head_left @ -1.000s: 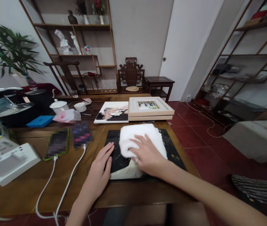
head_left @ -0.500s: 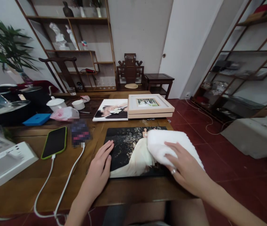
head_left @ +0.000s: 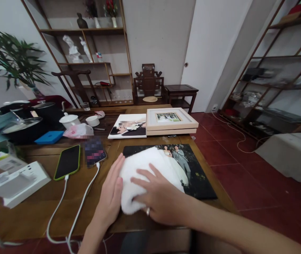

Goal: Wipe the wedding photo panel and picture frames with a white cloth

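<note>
A dark photo print (head_left: 193,169) of a couple in wedding dress lies flat on the wooden table (head_left: 34,208) in front of me. My right hand (head_left: 158,197) presses a folded white towel (head_left: 145,173) onto the print's left part, fingers spread over the cloth. At the print's left edge my left hand (head_left: 112,194) lies flat with fingers together, touching the towel's side. A ring shows on my right hand.
Behind the print lie an unframed photo (head_left: 128,126) and a stacked light wooden frame (head_left: 170,120). To the left are two phones (head_left: 68,161) on white cables, a white box (head_left: 18,181), a blue pad, pots and cups. Shelving and chairs stand behind; red floor lies to the right.
My right hand has swept the towel from the print's right side back to its left part, uncovering the couple on the right. My left hand stays at the left edge.
</note>
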Demonstrator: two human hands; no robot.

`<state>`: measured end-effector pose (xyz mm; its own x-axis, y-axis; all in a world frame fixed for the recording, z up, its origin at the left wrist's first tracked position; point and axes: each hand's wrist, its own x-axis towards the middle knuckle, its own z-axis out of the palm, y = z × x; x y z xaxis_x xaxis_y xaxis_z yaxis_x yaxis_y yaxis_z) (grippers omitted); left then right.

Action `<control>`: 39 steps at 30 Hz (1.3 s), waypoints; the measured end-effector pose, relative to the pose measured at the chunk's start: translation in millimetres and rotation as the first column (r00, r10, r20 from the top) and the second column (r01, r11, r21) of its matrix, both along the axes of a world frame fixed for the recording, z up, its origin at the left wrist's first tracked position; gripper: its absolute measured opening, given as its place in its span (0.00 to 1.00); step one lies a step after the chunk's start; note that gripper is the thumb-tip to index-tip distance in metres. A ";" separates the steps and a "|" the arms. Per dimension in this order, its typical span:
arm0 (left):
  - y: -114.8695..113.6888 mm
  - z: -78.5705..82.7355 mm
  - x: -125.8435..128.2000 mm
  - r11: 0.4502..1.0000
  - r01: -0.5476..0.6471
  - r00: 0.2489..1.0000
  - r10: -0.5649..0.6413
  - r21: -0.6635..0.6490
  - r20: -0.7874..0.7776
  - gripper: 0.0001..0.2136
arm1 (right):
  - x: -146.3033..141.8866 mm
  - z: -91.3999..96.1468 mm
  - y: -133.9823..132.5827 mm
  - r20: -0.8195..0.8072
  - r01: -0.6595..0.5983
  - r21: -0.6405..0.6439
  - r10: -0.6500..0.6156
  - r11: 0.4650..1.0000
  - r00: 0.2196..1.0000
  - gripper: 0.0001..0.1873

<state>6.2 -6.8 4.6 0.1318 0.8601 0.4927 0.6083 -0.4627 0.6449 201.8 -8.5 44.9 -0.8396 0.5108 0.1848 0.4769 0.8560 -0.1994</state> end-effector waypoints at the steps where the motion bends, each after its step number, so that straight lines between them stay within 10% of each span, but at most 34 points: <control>1: 0.6 -0.8 -0.3 1.000 -0.001 1.000 0.001 0.004 -0.005 0.22 | 2.5 0.0 -6.5 -0.002 -0.042 -0.015 0.042 0.999 0.999 0.12; 7: 4.5 -4.9 3.2 0.995 -0.029 0.990 0.015 -0.100 -0.138 0.20 | 49.8 -2.8 -33.1 0.000 0.089 -0.122 -0.089 0.988 0.996 0.16; 12: 8.6 -8.0 5.2 0.999 0.005 0.983 -0.014 -0.047 -0.183 0.17 | 76.9 -5.0 -2.1 -0.038 0.383 -0.024 -0.384 0.923 0.923 0.17; 25: 9.4 -5.1 3.7 1.000 -0.007 0.973 0.014 0.028 -0.229 0.16 | -38.7 13.4 88.9 -0.026 0.178 0.066 -0.176 0.982 0.984 0.12; 39: 10.2 -7.1 5.1 0.999 0.010 0.980 0.000 0.049 -0.200 0.14 | 111.3 -10.0 29.0 -0.003 0.443 0.066 -0.444 0.894 0.896 0.14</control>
